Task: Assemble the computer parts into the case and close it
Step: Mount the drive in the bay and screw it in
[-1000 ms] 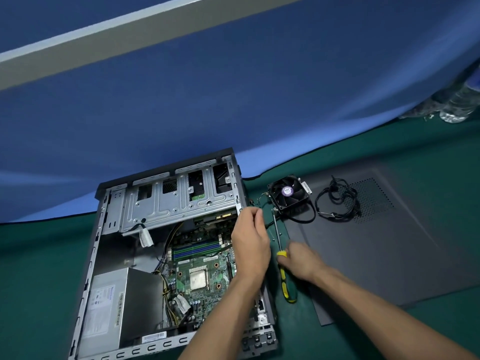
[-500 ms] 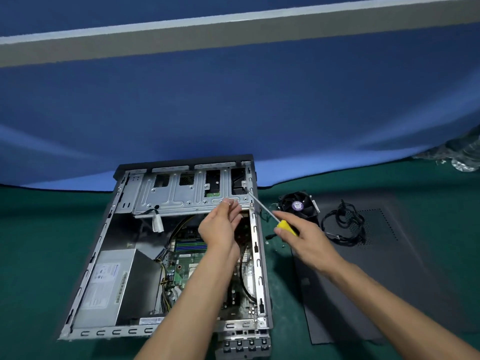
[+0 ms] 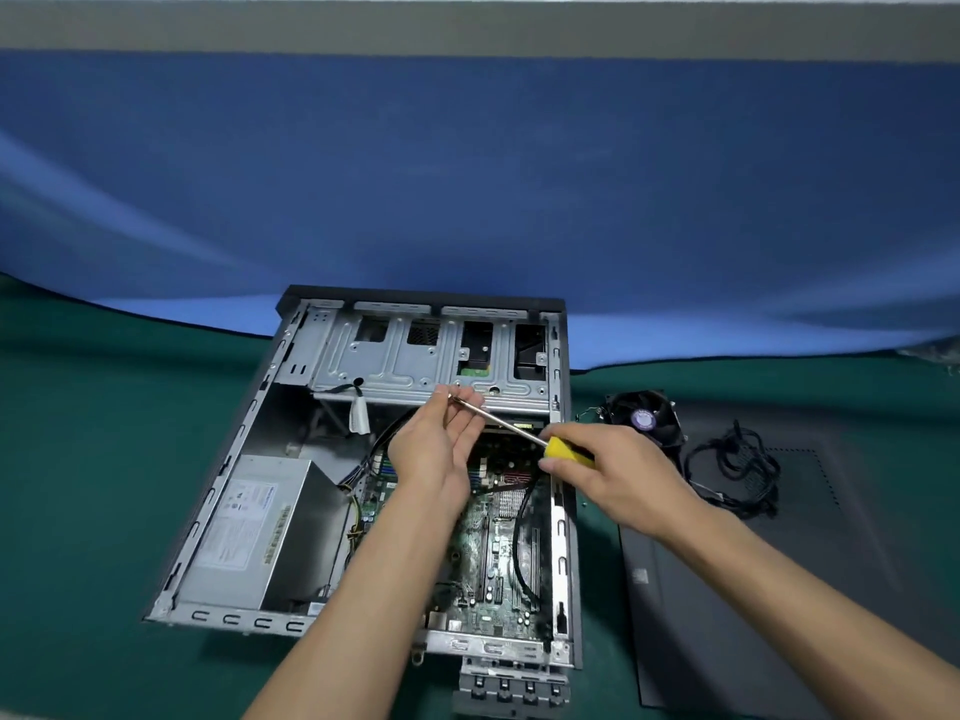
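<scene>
Meeting now: screwdriver (image 3: pixel 511 426) tip, left hand (image 3: pixel 440 445).

Right hand (image 3: pixel 618 475) grips screwdriver (image 3: pixel 524 431) handle; left hand (image 3: pixel 441 444) pinches its tip above open case (image 3: pixel 291 356).

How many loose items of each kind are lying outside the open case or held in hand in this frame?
Screwdriver, held by right hand and left hand: 1
Cooling fan: 1
Black cable bundle: 1
Dark side panel: 1
Total: 4
</scene>
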Action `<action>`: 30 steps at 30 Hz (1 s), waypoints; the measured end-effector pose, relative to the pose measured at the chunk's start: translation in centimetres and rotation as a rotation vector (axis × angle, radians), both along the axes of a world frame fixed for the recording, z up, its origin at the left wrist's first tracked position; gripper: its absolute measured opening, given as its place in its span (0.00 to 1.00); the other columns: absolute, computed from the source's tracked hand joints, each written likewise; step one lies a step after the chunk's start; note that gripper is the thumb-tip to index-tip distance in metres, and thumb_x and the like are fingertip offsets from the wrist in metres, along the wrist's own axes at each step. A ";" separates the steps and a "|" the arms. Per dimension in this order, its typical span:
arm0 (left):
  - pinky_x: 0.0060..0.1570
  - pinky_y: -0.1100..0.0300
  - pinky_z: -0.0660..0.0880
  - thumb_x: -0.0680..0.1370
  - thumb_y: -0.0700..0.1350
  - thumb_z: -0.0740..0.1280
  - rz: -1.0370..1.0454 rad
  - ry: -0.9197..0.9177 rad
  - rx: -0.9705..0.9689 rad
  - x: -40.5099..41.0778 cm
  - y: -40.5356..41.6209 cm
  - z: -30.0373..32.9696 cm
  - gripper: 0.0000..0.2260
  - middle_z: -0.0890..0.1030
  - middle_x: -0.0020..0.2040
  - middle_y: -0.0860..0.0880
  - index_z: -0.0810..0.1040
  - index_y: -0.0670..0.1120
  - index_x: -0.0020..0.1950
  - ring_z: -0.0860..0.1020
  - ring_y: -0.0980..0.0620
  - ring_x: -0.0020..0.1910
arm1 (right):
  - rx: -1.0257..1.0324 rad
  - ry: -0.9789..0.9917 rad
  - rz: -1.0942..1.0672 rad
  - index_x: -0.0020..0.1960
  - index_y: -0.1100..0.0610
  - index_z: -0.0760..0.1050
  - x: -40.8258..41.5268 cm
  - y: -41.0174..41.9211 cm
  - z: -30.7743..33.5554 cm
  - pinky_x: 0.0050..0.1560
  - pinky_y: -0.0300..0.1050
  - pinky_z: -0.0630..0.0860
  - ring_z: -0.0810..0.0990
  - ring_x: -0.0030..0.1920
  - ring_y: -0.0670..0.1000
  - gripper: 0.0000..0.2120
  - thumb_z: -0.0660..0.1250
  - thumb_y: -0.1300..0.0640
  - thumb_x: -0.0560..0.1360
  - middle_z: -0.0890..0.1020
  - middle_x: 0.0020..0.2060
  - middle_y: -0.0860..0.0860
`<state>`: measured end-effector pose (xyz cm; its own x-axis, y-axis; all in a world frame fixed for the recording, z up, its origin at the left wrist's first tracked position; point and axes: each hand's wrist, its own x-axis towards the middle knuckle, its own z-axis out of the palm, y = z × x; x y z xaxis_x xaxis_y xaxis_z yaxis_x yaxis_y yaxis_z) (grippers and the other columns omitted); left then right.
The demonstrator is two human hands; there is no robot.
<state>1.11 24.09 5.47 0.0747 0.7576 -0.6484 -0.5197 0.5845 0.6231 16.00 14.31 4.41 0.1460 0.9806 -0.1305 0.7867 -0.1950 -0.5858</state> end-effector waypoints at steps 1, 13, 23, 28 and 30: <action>0.36 0.61 0.80 0.80 0.41 0.63 0.004 -0.001 0.002 -0.1 0.2 -0.3 0.08 0.81 0.41 0.44 0.77 0.39 0.44 0.82 0.52 0.35 | -0.006 0.001 0.003 0.64 0.45 0.74 -0.1 0.3 0.0 0.48 0.42 0.70 0.77 0.53 0.48 0.18 0.63 0.42 0.76 0.81 0.53 0.44; 0.36 0.61 0.81 0.81 0.41 0.62 0.060 0.056 0.003 -0.1 1.9 -2.7 0.08 0.82 0.38 0.43 0.77 0.39 0.45 0.84 0.51 0.34 | -0.112 -0.064 0.049 0.59 0.50 0.77 -0.5 3.2 0.7 0.49 0.46 0.75 0.80 0.49 0.51 0.17 0.63 0.42 0.77 0.84 0.47 0.49; 0.34 0.61 0.80 0.81 0.42 0.60 0.031 0.036 -0.036 -0.4 2.7 -2.8 0.09 0.82 0.44 0.40 0.75 0.37 0.49 0.84 0.50 0.36 | -0.204 -0.167 0.110 0.58 0.53 0.76 -0.8 5.0 2.3 0.49 0.47 0.75 0.79 0.52 0.54 0.18 0.62 0.41 0.77 0.83 0.51 0.51; 0.33 0.59 0.80 0.83 0.42 0.57 0.020 -0.053 -0.035 -0.4 2.5 -2.0 0.11 0.81 0.44 0.38 0.72 0.35 0.52 0.84 0.48 0.35 | -0.289 0.104 0.045 0.49 0.45 0.76 -0.8 5.0 2.7 0.35 0.39 0.68 0.76 0.32 0.41 0.05 0.66 0.45 0.76 0.77 0.31 0.41; 0.32 0.58 0.80 0.83 0.41 0.57 0.041 -0.074 -0.038 -0.2 2.5 -1.4 0.09 0.81 0.42 0.38 0.72 0.36 0.49 0.83 0.47 0.34 | -0.308 0.232 0.015 0.51 0.46 0.78 -0.8 4.9 2.8 0.32 0.37 0.69 0.76 0.26 0.41 0.06 0.68 0.47 0.76 0.79 0.29 0.44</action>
